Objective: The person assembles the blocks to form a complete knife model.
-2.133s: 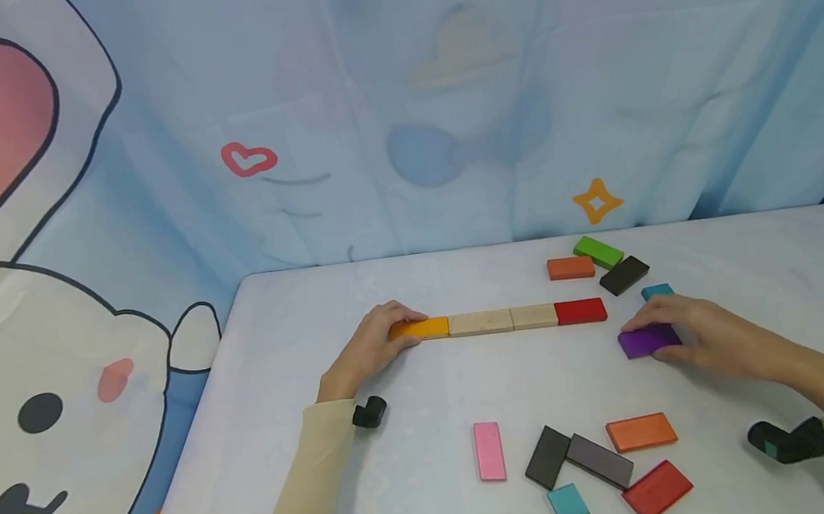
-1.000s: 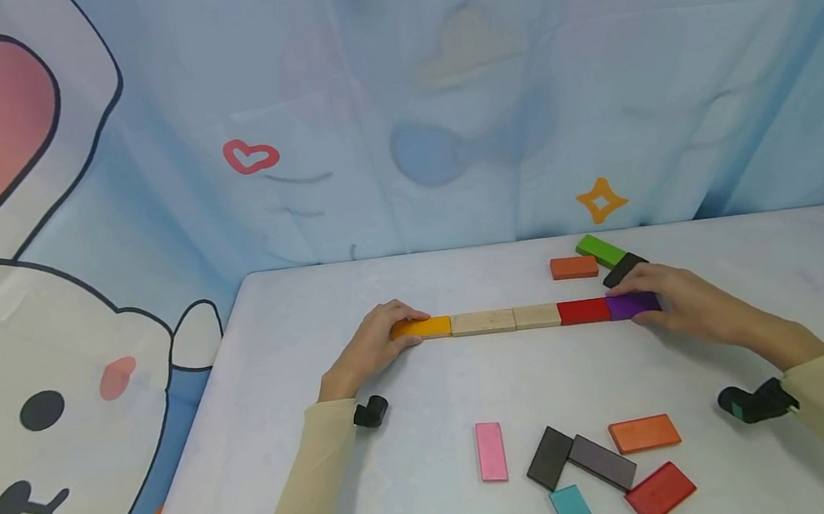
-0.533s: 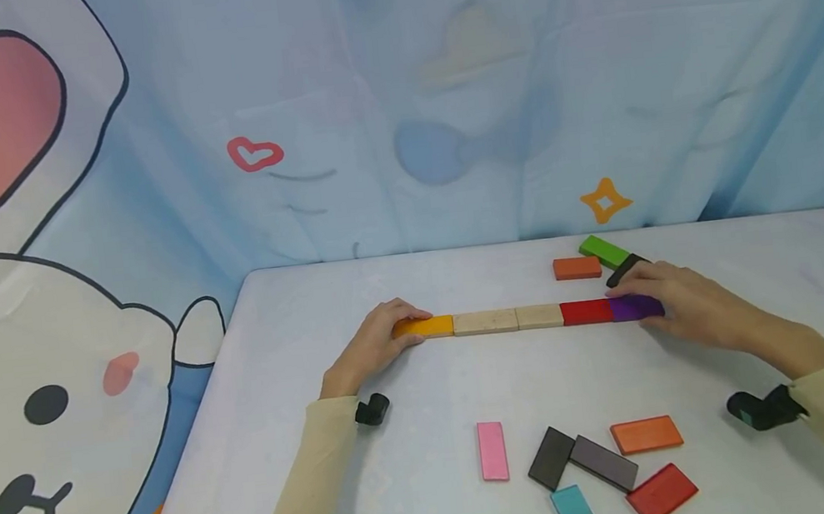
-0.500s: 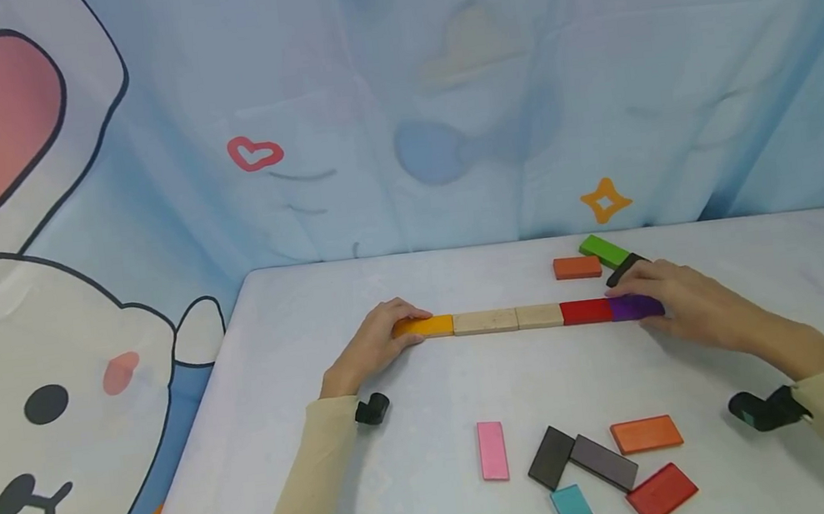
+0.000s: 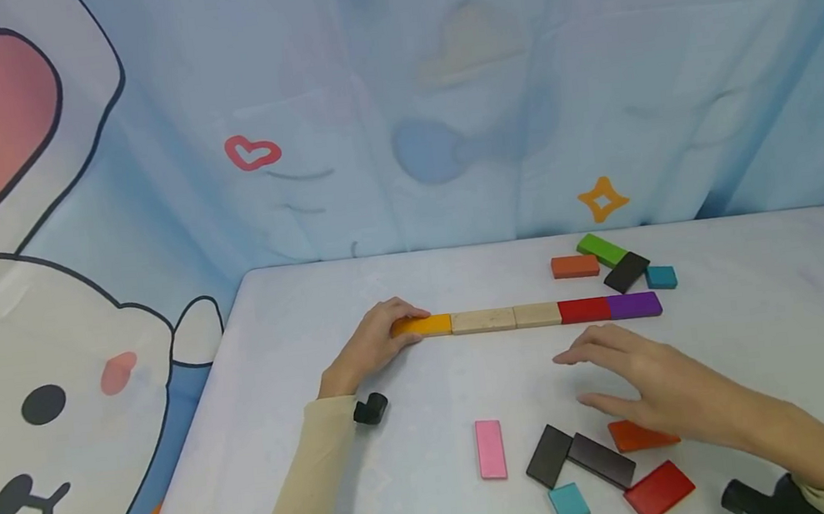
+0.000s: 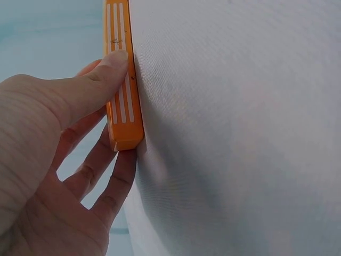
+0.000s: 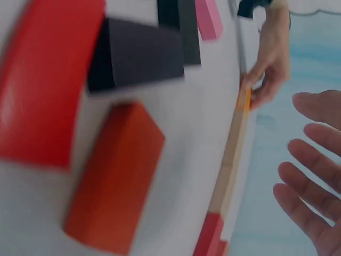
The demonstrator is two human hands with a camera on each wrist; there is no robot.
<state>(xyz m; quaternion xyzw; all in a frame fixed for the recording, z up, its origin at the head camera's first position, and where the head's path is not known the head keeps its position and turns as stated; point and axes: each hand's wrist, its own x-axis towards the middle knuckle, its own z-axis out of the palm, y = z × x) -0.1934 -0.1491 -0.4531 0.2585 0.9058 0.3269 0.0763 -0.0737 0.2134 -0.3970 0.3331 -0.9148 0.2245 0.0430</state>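
A straight row of blocks lies on the white table: a yellow-orange block [image 5: 430, 325], two plain wooden blocks [image 5: 482, 321], a red block [image 5: 583, 310] and a purple block [image 5: 634, 306] at the right end. My left hand [image 5: 370, 347] pinches the yellow-orange block at the row's left end; in the left wrist view the thumb presses its striped side. Below the row, my right hand [image 5: 647, 379] hovers with fingers spread and holds nothing. It partly covers an orange block [image 5: 640, 436]. In the right wrist view that orange block [image 7: 117, 181] appears large and close.
Nearer me lie a pink block [image 5: 490, 450], a black block [image 5: 549, 456], a dark grey block [image 5: 601, 461], a teal block [image 5: 569, 503] and a red block [image 5: 659, 491]. Behind the row are orange [image 5: 575, 266], green [image 5: 601, 249], black [image 5: 626, 272] and blue [image 5: 660, 277] blocks.
My right hand brought the purple block against the red block at the row's right end, let go of it, and moved down toward the near blocks. My left hand has stayed in place.
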